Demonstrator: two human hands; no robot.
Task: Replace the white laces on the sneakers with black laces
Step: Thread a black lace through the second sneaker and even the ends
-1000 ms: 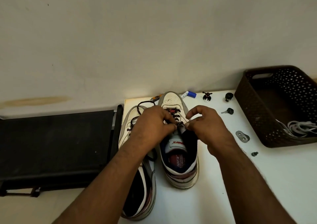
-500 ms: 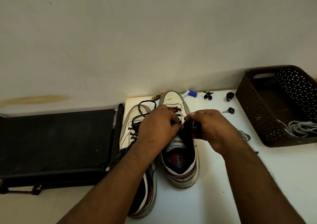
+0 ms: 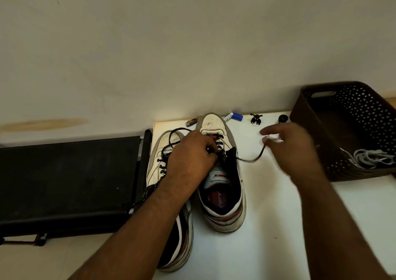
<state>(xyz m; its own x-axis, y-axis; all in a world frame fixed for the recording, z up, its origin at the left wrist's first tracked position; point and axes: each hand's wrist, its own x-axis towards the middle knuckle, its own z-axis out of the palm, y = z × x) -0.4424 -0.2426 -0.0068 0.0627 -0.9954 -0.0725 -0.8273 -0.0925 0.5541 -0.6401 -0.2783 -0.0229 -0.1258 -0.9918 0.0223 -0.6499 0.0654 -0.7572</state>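
Two white sneakers stand side by side on the white table (image 3: 278,215), toes toward the wall. The left sneaker (image 3: 158,151) carries a black lace with a loop near its toe. On the right sneaker (image 3: 222,185), a black lace (image 3: 250,159) runs out of an upper eyelet toward the right. My left hand (image 3: 190,159) grips the right sneaker at its eyelets, fingers curled over the tongue. To the right of that shoe, my right hand (image 3: 289,146) pinches the lace end; it is blurred.
A dark perforated basket (image 3: 317,125) with pale cords inside stands at the right. A blue-capped marker (image 3: 234,116), a small figurine (image 3: 255,120), a black knob (image 3: 283,118) and a small tool (image 3: 191,122) lie along the wall. A black mat-like surface (image 3: 68,183) sits left of the table.
My right hand has moved away to the right from the shoe, drawing the black lace out through the eyelet. My left hand stays on the right sneaker's eyelets.
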